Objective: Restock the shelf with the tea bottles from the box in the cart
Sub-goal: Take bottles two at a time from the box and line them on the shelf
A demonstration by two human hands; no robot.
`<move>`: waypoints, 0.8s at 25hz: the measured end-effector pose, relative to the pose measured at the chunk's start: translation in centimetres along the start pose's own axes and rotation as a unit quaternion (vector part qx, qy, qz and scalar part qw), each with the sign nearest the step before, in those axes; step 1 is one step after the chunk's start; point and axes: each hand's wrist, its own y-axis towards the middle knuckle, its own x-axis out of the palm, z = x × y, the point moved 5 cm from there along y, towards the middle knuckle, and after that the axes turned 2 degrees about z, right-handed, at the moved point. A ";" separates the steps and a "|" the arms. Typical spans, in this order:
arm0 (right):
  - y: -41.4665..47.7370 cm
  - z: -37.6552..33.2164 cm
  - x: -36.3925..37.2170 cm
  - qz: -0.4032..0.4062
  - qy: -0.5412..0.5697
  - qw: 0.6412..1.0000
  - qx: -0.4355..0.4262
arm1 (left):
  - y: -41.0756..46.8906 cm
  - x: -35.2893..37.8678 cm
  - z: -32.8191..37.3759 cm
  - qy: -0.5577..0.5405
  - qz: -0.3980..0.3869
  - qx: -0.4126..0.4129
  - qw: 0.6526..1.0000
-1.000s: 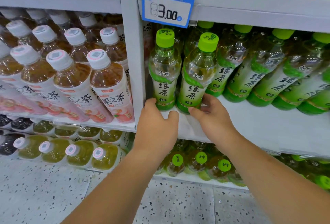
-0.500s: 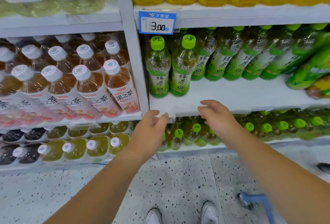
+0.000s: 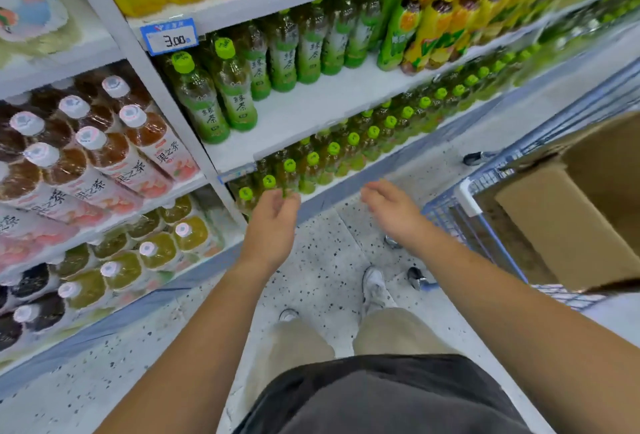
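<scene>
Two green tea bottles (image 3: 221, 98) with green caps stand at the left front of the white shelf (image 3: 311, 111); more of them line the back of that shelf. My left hand (image 3: 273, 222) hangs in the air below the shelf edge, fingers loosely curled, holding nothing. My right hand (image 3: 391, 208) is beside it, relaxed and empty, nearer the cart. The cardboard box (image 3: 568, 212) sits in the blue wire cart (image 3: 460, 212) at the right; its inside is out of sight.
Brown peach-tea bottles (image 3: 104, 156) fill the left bay, yellow-green bottles (image 3: 152, 253) below them. Green-capped bottles (image 3: 332, 153) fill the shelf under the target shelf. Yellow and orange drinks (image 3: 436, 18) stand further right. My shoes (image 3: 375, 288) are on the speckled floor.
Both hands let go of the two front bottles and drew back and down from the shelf. The view swung right and down, bringing the cart and box into sight.
</scene>
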 end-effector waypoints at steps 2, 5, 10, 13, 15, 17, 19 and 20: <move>-2.5 1.9 -2.3 0.029 -0.018 0.999 0.012 | -1.9 1.8 0.5 0.005 -0.038 0.006 0.999; -5.8 4.3 -5.9 0.063 -0.026 0.997 0.020 | -4.3 4.4 0.9 0.010 -0.091 0.022 0.996; -9.9 8.2 -13.3 0.125 -0.033 0.991 0.035 | -7.5 9.7 4.3 -0.012 -0.143 0.046 0.989; -11.3 10.2 -18.2 0.165 -0.016 0.986 0.034 | -9.1 14.2 7.2 0.001 -0.177 0.069 0.982; -12.0 11.6 -21.4 0.187 0.007 0.982 0.033 | -10.0 17.5 9.1 0.022 -0.199 0.081 0.976; -12.3 13.5 -24.9 0.210 0.034 0.977 0.034 | -10.8 21.2 11.0 0.043 -0.217 0.098 0.970; -12.4 15.3 -28.1 0.223 0.052 0.973 0.035 | -11.4 24.9 12.7 0.067 -0.229 0.117 0.964; -12.3 16.3 -29.7 0.226 0.058 0.972 0.040 | -11.7 26.8 13.5 0.077 -0.235 0.123 0.961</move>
